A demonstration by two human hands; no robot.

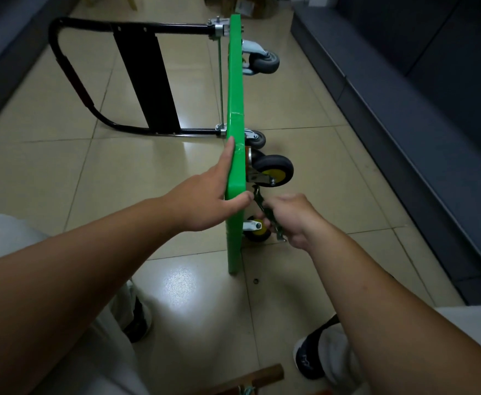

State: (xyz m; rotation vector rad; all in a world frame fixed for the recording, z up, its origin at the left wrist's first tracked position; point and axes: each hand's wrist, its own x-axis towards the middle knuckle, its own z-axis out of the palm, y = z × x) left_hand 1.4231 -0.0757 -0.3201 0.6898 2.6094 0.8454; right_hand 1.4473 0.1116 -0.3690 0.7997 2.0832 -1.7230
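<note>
- Black tubular metal cart handle: lies folded out flat over the beige tiled floor, left of the deck.
- Left hand: grips the deck's near upper edge, index finger straight along its left face, thumb hooked over the rim.
- Green plastic cart deck: stands on its side on the floor, wheels pointing right.
- Grey caster wheel with yellow hub: just beside the tool's tip.
- Dark metal hand tool: angled up toward that caster's bracket.
- Right hand: fingers curled tight round the tool's handle.
</note>
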